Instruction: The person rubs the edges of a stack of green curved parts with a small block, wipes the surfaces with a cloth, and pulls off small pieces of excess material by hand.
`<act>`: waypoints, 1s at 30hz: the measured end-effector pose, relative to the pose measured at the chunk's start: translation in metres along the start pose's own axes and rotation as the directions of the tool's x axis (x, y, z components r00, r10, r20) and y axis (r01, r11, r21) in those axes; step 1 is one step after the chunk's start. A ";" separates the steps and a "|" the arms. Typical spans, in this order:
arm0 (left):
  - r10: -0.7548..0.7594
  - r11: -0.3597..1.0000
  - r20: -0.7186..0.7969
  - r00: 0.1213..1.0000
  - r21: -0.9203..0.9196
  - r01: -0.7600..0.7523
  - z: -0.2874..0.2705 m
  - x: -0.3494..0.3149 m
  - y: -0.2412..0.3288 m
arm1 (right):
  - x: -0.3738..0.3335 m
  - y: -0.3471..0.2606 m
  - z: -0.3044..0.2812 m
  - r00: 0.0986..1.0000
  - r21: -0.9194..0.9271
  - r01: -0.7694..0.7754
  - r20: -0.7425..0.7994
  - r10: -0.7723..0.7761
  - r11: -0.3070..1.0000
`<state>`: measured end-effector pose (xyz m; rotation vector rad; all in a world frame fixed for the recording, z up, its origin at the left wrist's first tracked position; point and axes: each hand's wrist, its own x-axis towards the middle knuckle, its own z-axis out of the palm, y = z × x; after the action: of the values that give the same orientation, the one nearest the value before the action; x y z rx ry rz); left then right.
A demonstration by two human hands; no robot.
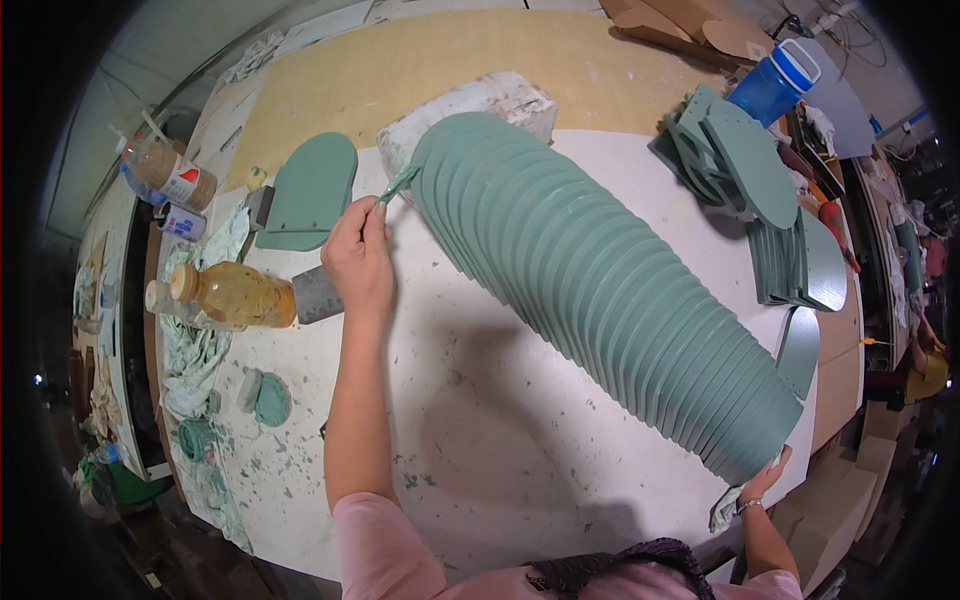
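A long row of green round-ended panels (600, 290), fanned and overlapping, slants across the white table from far left to near right. Its far end leans against a stained whitish block (515, 103). My left hand (358, 250) is closed around a thin tool smeared with green (400, 184), whose tip meets the edge of the panels at the far end. At the near right end, my right hand (766, 482) presses against the last panel, its fingers partly hidden. A stained rag (725, 510) shows on both sides of that hand and appears gripped in it.
One loose green panel (312, 190) lies at the left. Beside it stand a jar of yellowish liquid (245, 294), a dark grey block (318, 296) and a small pot of green paste (271, 400). More green panels (745, 160) pile up at the right, near a blue jug (772, 85).
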<state>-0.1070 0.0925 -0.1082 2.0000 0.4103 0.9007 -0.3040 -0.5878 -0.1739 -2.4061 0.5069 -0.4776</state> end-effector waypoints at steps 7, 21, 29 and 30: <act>0.008 0.999 -0.014 1.000 0.047 -0.008 -0.003 0.008 -0.006 | 0.001 0.002 0.002 1.000 -0.017 -0.019 0.005 0.019 1.000; 0.069 0.996 0.020 0.997 0.049 -0.070 -0.004 0.024 0.013 | 0.001 0.009 0.013 0.998 0.041 0.036 0.048 -0.038 0.999; 0.156 0.979 0.073 0.985 0.118 -0.164 0.029 0.035 0.025 | -0.005 0.019 -0.003 0.998 0.019 0.066 -0.017 -0.066 0.998; 0.160 0.979 0.080 0.984 0.115 -0.169 0.031 0.036 0.025 | -0.005 0.019 -0.004 0.998 0.018 0.059 -0.021 -0.059 0.998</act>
<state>-0.0608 0.0810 -0.0826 2.1964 0.2679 0.9222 -0.3141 -0.6014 -0.1842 -2.4059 0.4397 -0.5307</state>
